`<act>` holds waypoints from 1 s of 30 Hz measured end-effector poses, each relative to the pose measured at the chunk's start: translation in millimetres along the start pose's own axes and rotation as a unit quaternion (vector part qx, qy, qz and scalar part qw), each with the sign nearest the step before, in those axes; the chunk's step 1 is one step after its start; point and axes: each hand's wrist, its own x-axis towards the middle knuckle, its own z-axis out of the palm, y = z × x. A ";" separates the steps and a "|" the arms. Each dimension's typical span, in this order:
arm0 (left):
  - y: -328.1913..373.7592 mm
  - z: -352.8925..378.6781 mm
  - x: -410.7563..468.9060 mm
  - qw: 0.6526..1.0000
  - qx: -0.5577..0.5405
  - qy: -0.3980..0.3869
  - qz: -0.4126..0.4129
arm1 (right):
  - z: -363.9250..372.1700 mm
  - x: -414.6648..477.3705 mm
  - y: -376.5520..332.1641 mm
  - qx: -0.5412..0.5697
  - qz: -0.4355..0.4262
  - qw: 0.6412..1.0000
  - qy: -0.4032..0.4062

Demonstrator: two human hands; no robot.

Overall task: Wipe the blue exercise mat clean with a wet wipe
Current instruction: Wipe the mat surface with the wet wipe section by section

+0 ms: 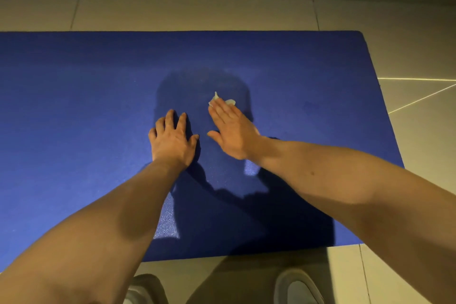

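Blue exercise mat (74, 86) lay flat on the floor (172, 12), the wet wipe (216, 99) pinned near its centre under the right hand (234, 131), fingers straight, the left hand (172, 142) flat and empty at nine o'clock; no wiped streaks showed, so most seemed left.

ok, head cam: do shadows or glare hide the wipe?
Head view: dim warm light; the person's shadow darkens the mat around left hand and right hand; wet wipe pokes out pale beyond the right hand, not hidden; small bright patches by the forearms; thin glare lines on the floor tiles.
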 end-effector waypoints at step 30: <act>13.6 -18.7 75.6 1.000 0.001 0.023 0.012 | -27.1 89.1 42.4 0.052 0.248 0.967 0.023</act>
